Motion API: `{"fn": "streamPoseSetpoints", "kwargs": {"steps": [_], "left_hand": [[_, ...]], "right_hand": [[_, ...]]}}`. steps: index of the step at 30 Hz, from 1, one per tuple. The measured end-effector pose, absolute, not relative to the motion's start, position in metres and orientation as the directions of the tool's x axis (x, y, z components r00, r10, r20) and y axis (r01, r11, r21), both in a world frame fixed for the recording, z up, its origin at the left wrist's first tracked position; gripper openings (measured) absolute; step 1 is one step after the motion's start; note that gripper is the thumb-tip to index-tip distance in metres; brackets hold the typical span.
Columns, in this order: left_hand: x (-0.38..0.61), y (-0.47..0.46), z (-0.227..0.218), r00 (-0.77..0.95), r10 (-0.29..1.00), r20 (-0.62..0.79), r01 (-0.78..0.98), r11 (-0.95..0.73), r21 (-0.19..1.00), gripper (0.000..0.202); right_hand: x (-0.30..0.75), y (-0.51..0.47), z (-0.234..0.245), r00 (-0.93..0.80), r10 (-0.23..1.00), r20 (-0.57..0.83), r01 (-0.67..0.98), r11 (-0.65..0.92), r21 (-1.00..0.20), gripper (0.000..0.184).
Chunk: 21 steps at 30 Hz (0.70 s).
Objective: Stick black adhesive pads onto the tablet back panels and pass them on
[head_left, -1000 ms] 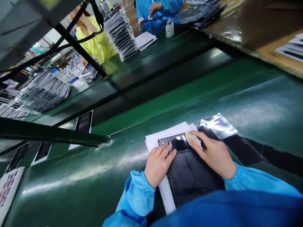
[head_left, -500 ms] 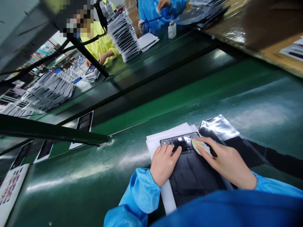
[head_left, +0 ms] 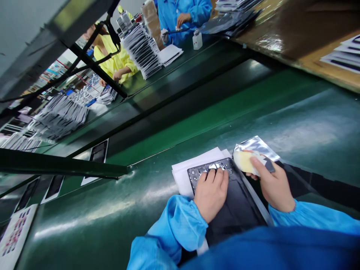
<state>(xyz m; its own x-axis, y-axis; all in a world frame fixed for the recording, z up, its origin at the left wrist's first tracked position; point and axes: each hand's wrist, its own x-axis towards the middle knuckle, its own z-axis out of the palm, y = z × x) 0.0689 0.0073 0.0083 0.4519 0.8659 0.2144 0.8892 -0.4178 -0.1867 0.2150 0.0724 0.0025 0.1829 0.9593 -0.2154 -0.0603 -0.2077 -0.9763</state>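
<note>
A black flat panel [head_left: 236, 200] with a circuit strip along its far edge lies on white paper sheets [head_left: 187, 174] on the green bench. My left hand [head_left: 211, 191] rests flat on the panel, fingers stretched out over the strip. My right hand [head_left: 274, 183] is off the panel's right edge, fingers pinched on a pale yellow cloth [head_left: 244, 161]. Under that hand lies a shiny silver bag [head_left: 257, 144].
A green conveyor belt [head_left: 197, 112] runs past the bench, carrying black panels on white sheets [head_left: 98, 150] at left. Across it, stacks of packaged parts [head_left: 142, 47] stand by a person in yellow [head_left: 114, 60] and one in blue [head_left: 182, 15]. A white bottle [head_left: 197, 39] stands there.
My right hand has lifted the yellow cloth off the panel's far edge and moved right, above the silver bag. My left hand has slid right, further onto the panel.
</note>
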Motion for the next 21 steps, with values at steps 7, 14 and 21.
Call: {"fn": "streamPoseSetpoints", "kwargs": {"steps": [7, 14, 21], "left_hand": [[0.062, 0.036, 0.010, 0.390, 0.909, 0.146, 0.918, -0.372, -0.139, 0.027], [0.045, 0.049, 0.012, 0.204, 0.977, 0.065, 0.979, -0.205, 0.005, 0.011], [0.019, 0.053, 0.014, 0.186, 0.982, -0.017, 0.974, -0.183, 0.133, 0.008]], "right_hand": [[0.221, 0.075, 0.002, 0.065, 0.959, -0.277, -0.129, -0.267, -0.955, 0.025], [0.224, 0.076, 0.011, -0.090, 0.930, -0.357, -0.137, -0.367, -0.920, 0.025], [0.226, 0.076, 0.006, -0.161, 0.911, -0.379, -0.058, -0.393, -0.918, 0.033]]}}
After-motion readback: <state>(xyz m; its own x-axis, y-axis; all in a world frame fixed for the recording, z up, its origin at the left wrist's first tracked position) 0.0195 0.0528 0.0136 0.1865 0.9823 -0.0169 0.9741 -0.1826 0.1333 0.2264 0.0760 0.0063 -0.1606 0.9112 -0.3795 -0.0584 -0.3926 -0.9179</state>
